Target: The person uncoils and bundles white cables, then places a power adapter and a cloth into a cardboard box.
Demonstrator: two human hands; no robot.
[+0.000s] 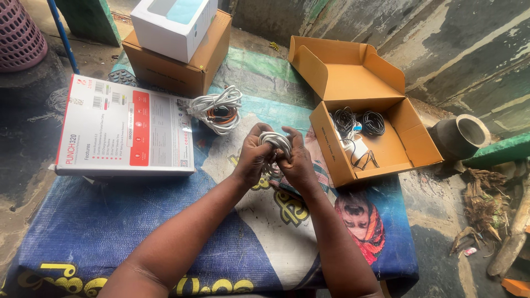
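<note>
A printed blue and white sheet [110, 232] is covering the low table across the lower half of the frame, and everything else is lying on it or just beyond its edges. At left centre a large flat white and red retail box [124, 128] is resting face up, its near edge casting a shadow on the sheet. To the right of centre an open brown cardboard box [381, 66] is sitting with its flaps raised, holding several small black cable coils [359, 121] and a white charger plug [358, 148] in a loose heap. At upper centre a closed brown carton [187, 66] is carrying a smaller white box [174, 25] on its lid. A round grey clay pot [459, 135] is standing on the ground at the right edge, near a scatter of dry plant debris, and a pink plastic basket [19, 36] is showing at the upper left corner. Between the carton and the hands, a loose bundle of white and orange cables [218, 110] is lying on the sheet. In the middle of the frame, both forearms are reaching up from the lower edge and meeting above the sheet: the left hand [251, 157] and the right hand [295, 160] are gripping a coiled white cable [274, 140] between them, fingers curled tight around the loops and thumbs pressing on the top of the coil, with loose strands hanging down between the palms.
</note>
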